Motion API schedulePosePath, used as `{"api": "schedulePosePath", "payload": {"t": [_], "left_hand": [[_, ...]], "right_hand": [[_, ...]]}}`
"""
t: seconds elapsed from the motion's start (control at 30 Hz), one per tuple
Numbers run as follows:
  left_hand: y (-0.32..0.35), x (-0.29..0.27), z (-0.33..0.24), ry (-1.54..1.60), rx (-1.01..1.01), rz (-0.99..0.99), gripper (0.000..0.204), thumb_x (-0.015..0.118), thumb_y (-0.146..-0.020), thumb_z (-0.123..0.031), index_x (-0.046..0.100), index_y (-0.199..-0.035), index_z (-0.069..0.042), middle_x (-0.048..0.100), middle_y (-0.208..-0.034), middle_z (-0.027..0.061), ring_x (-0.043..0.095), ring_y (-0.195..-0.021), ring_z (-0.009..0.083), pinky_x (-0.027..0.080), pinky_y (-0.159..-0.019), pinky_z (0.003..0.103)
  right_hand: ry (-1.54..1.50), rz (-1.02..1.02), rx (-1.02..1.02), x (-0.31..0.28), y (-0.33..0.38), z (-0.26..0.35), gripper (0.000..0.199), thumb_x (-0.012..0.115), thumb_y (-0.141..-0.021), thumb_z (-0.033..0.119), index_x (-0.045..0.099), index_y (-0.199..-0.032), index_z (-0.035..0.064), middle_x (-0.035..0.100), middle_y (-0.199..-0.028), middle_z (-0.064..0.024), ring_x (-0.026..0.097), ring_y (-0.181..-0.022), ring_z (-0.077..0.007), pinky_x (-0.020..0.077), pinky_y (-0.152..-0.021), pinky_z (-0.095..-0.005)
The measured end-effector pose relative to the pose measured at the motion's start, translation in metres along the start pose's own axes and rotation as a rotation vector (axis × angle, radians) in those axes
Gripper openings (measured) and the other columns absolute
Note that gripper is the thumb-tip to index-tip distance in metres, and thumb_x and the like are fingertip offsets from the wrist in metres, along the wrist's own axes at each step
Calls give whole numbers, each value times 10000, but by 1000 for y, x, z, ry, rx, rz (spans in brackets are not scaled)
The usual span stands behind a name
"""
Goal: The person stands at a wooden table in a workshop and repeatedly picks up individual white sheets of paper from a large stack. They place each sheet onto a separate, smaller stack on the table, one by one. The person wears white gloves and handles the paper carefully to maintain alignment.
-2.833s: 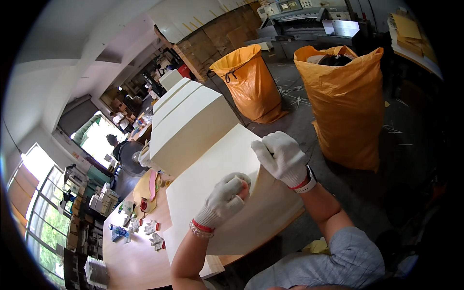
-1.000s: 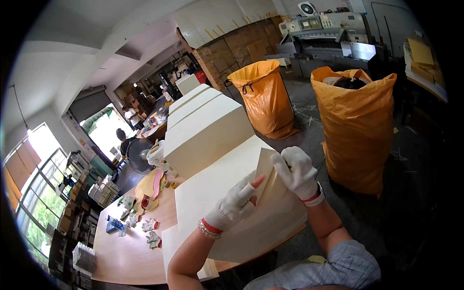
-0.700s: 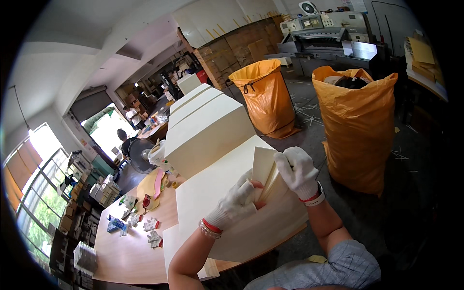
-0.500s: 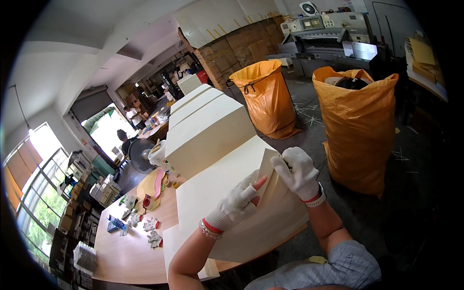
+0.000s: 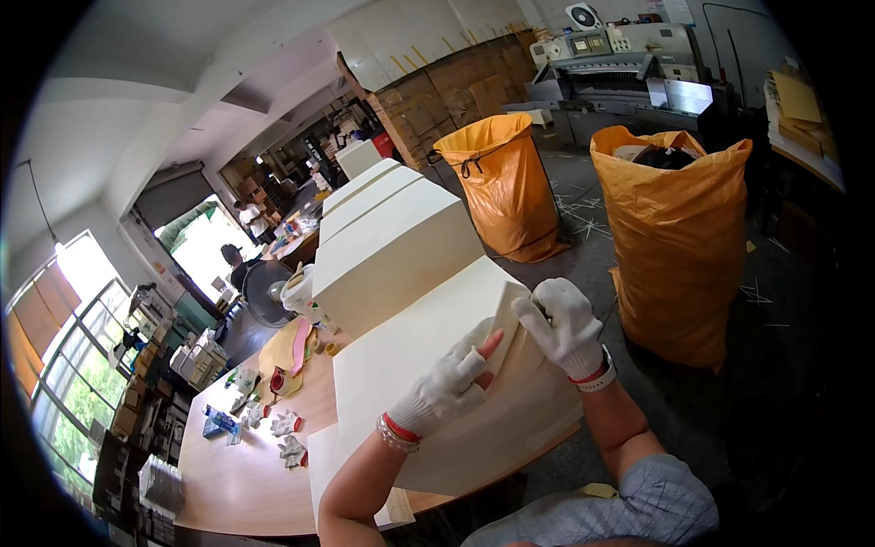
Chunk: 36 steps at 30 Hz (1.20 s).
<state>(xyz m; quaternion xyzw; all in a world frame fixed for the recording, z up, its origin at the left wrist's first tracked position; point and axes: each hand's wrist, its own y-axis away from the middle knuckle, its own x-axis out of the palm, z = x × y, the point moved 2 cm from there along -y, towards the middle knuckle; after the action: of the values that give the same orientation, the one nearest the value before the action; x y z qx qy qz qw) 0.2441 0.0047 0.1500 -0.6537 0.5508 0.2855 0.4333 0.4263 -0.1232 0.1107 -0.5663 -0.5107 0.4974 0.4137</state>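
Note:
A large stack of cream-white paper sheets [image 5: 401, 365] lies on the table in front of me, with its right side bent up into a raised flap. My right hand [image 5: 561, 319], in a white knit glove, is closed at the flap's upper corner, thumb against the sheet edge. A small dark gap shows between its curled fingers. My left hand [image 5: 448, 378], gloved with bare fingertips poking out, lies against the flap's left face, fingers stretched out. Its far fingers are partly hidden.
Taller paper stacks [image 5: 401, 246] run away behind. On the wooden table [image 5: 246, 492] at left lie spare gloves [image 5: 292, 451] and a blue bottle [image 5: 221, 419]. Two orange sacks [image 5: 674, 246] stand at right, before a grey machine [image 5: 620, 68]. A fan [image 5: 267, 294] and other people are further back.
My right hand's fingers have shifted slightly at the corner, and the raised flap looks a little different in shape. My left hand has stayed almost in place.

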Motion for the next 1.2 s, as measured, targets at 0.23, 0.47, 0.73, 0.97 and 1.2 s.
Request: {"api": "schedulePosePath", "payload": {"t": [0.23,0.47,0.73,0.97,1.2], "left_hand": [[-1,4,-4,242,-96,-34,345,730,-841,-33,611,-1163,-57,586,-1155,137,605,-1107,325,490,-981,403],[-2,6,3,34,-11,-69,390,744,-852,-59,589,-1209,-94,529,-1383,173,565,-1234,356,482,-1015,427],[-2,8,6,-56,65,-75,394,694,-850,-17,588,-1225,-76,530,-1382,206,597,-1152,377,490,-973,435],[-5,8,2,-14,34,-64,388,747,-856,-45,585,-1208,-67,563,-1338,194,614,-1121,383,527,-916,419],[-6,8,2,-77,129,-120,479,750,-848,-33,592,-1298,-77,558,-1355,182,607,-1152,383,519,-946,413]], "right_hand": [[-65,34,127,2,2,0,352,713,-793,-43,610,-1129,-37,492,-806,-110,532,-669,-270,434,-550,-388],[6,-51,72,2,3,1,341,701,-796,-44,607,-1124,-36,504,-824,-113,541,-676,-273,443,-563,-385],[0,-29,24,-2,2,1,339,702,-797,-41,606,-1122,-44,512,-836,-117,540,-688,-282,443,-569,-387],[-47,21,130,-2,1,2,335,698,-799,-39,609,-1121,-45,512,-836,-124,540,-690,-289,446,-571,-399],[19,-37,22,0,6,0,378,705,-785,-49,611,-1150,-20,518,-856,-130,556,-699,-288,457,-562,-401]]}}
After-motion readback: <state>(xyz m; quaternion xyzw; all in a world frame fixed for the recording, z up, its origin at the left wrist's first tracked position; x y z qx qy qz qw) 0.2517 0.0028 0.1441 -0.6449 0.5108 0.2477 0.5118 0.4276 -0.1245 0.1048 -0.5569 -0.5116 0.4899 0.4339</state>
